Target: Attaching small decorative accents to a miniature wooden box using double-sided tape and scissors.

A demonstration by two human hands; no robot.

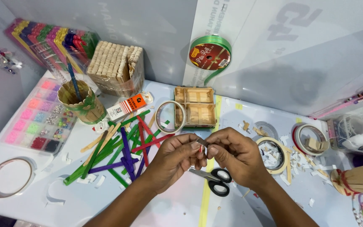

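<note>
Both forearms come up from the bottom edge and meet over the middle of the table point(181, 210); I see my left hand point(175, 157) and right hand point(236, 153) raised a little above it, wrists bent inward, knuckles facing the camera. Open room is thin. Black-handled scissors point(215, 178) lie just beneath the hands, a heap of coloured craft sticks point(124, 151) spreads to the left, and tape rolls point(274, 153) with paper scraps crowd the right. Behind the hands sits a small wooden stick box point(195, 107), near the wall. Between thumb and forefinger of each hand I pinch a small stick piece point(202, 142), the fingers point(196, 145) closed tight on its ends, so it hangs above the table, in front of the box.
</note>
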